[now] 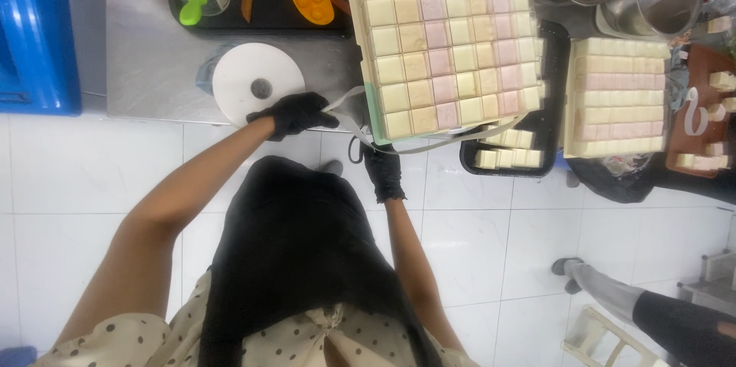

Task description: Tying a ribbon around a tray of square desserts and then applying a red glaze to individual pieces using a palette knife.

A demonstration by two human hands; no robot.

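**Strapping a stacked block of soap bars**

Polka-dot blouse and black apron (295, 260) fill the view closest to the lens, with both gloved hands reaching out past them. Taking the big stack of square bars (445, 37) as the landmark: the left hand (295, 112) sits just off its near-left corner, fingers closed on a pale strap (343, 98). The right hand (383, 171) hangs below the stack's near edge, curled around what looks like the same strap, which loops along that edge; its exact grip is hard to read. Left of the stack lies a white round disc (257, 81) on the steel table (146, 68). To the right sit a black tray (510, 160) of loose bars and a second block (619, 98).

Judging by the looped band, the step in hand seems to be binding the stack. Next would call for steady tension from both hands, keeping the strap flat against the bars.
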